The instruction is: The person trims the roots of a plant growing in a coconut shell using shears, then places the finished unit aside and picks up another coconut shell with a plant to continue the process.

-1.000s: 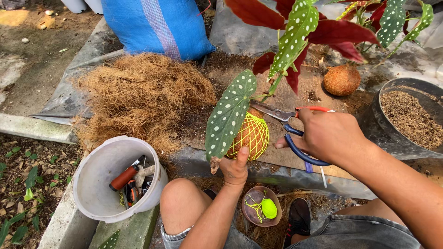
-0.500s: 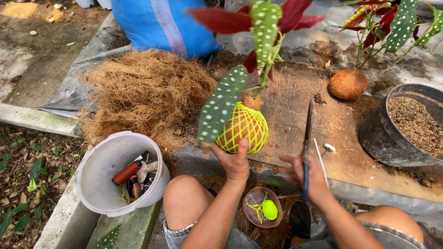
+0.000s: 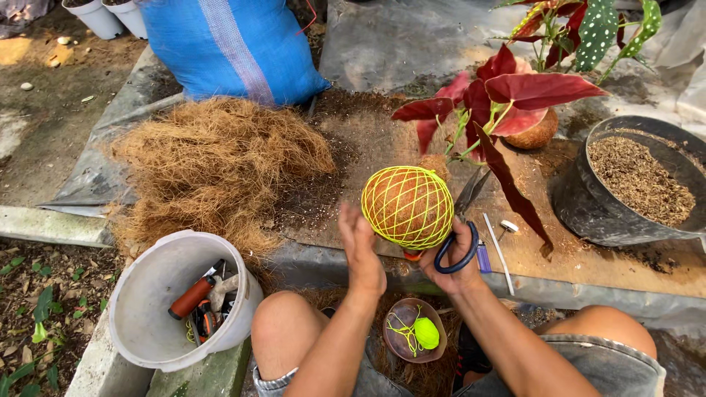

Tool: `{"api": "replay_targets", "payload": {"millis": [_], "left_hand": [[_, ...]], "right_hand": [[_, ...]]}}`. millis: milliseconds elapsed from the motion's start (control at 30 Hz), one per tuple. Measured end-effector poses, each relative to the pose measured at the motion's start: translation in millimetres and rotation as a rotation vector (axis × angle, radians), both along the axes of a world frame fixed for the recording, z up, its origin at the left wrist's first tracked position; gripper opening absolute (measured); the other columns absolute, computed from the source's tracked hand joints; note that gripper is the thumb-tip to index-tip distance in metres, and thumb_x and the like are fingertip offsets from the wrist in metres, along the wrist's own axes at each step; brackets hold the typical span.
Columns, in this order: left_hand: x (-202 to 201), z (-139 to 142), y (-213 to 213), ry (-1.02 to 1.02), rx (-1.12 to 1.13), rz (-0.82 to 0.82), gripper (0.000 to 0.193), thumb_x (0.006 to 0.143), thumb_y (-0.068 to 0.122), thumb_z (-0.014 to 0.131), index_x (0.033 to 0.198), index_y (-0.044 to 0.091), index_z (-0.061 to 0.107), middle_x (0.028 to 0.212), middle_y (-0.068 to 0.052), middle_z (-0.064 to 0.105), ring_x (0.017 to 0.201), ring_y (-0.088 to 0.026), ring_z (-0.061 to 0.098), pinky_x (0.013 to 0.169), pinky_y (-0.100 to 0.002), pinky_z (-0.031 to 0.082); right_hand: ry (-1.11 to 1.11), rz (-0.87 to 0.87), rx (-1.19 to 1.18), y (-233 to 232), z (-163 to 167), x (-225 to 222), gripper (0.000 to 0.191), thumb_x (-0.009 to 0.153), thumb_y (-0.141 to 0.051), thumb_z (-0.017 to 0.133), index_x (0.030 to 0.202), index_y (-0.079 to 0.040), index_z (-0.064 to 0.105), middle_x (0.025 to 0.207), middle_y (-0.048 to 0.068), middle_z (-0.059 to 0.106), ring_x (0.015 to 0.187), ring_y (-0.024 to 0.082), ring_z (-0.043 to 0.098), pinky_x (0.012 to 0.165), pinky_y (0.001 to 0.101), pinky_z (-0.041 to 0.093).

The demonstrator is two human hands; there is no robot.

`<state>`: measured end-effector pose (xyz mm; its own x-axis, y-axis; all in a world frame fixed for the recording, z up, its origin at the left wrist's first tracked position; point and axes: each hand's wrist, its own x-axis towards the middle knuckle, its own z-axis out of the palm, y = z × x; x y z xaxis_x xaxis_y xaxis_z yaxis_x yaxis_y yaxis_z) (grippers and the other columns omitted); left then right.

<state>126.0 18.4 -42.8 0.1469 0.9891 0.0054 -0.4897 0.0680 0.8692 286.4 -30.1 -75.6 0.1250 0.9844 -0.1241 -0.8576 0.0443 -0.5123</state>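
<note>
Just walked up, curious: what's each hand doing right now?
Left hand: open, fingers flat against the yellow-netted fibre ball.
Right hand: closed on the blue-handled scissors, beside the ball.

The right hand (image 3: 457, 254) covers the scissors' (image 3: 462, 220) handles and the string-wrapped ball's (image 3: 407, 206) underside. The blue sack (image 3: 228, 48) and spotted-leaf plant (image 3: 603, 29) run off the top edge. Tools in the white bucket (image 3: 147, 294) overlap indistinctly.
</note>
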Motion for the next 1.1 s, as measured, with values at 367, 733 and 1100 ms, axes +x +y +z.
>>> {"api": "replay_targets", "payload": {"millis": [367,733,1100], "left_hand": [[6.8,0.9,6.7,-0.144,-0.407,-0.36,0.063,0.085,0.048,0.064,0.138,0.027,0.038,0.142,-0.011,0.054,0.128,-0.034,0.061,0.104,-0.069,0.05],[16.0,-0.4,-19.3,-0.454,-0.21,-0.276,0.1,0.077,0.075,0.067,0.152,0.014,0.041,0.15,-0.008,0.053,0.142,-0.027,0.048,0.118,-0.053,0.037],[1.4,10.8,-10.5,-0.532,-0.261,-0.242,0.105,0.069,0.073,0.077,0.15,0.014,0.044,0.146,-0.01,0.055,0.136,-0.028,0.053,0.115,-0.054,0.045]], "right_hand": [[0.015,0.085,-0.126,9.5,-15.7,35.2,0.056,0.092,-0.049,0.056,0.134,-0.013,0.064,0.136,0.009,0.066,0.124,0.028,0.064,0.109,0.0522,0.047],[-0.016,0.112,-0.108,24.0,1.9,17.8,0.062,0.09,-0.053,0.054,0.131,-0.008,0.065,0.13,0.013,0.069,0.118,0.029,0.066,0.106,0.0496,0.05],[-0.351,0.071,-0.35,7.3,3.6,28.9,0.047,0.099,-0.054,0.055,0.107,-0.007,0.061,0.089,0.006,0.067,0.074,0.017,0.064,0.067,0.0344,0.051]]}}
